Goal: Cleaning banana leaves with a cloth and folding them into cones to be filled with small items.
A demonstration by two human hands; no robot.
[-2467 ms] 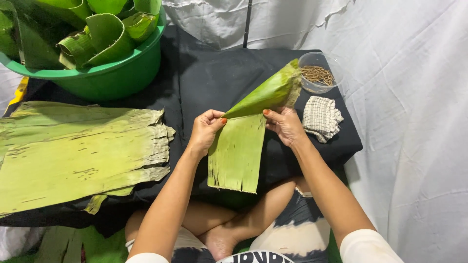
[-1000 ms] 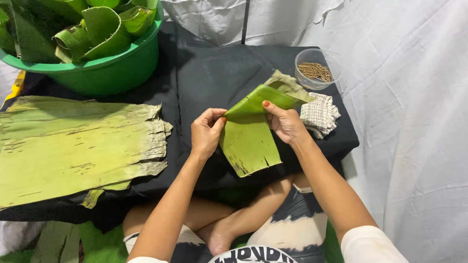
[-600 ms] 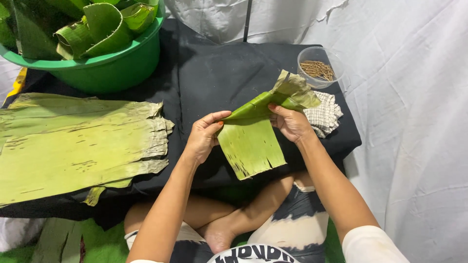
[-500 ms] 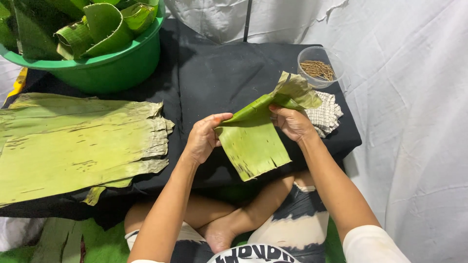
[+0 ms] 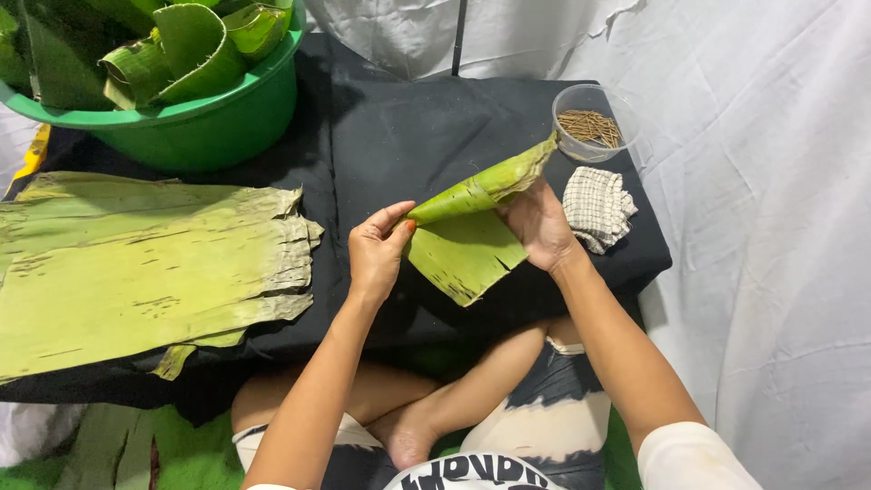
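Now rolling leaf strip (image 5: 467, 227) into a cone.
Left hand (image 5: 376, 254) pinching tip at 9 o'clock, right hand (image 5: 537, 222) gripping wide end; best kept tight, overlap even, no tearing.

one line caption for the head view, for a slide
Left hand and right hand roll a banana leaf piece into a cone over a black table.

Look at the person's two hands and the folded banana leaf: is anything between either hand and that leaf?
Nothing visible is. The left hand pinches the pointed end of the folded banana leaf directly, and the right hand grips it from behind. The checked cloth and the clear cup of sticks lie off to the right.
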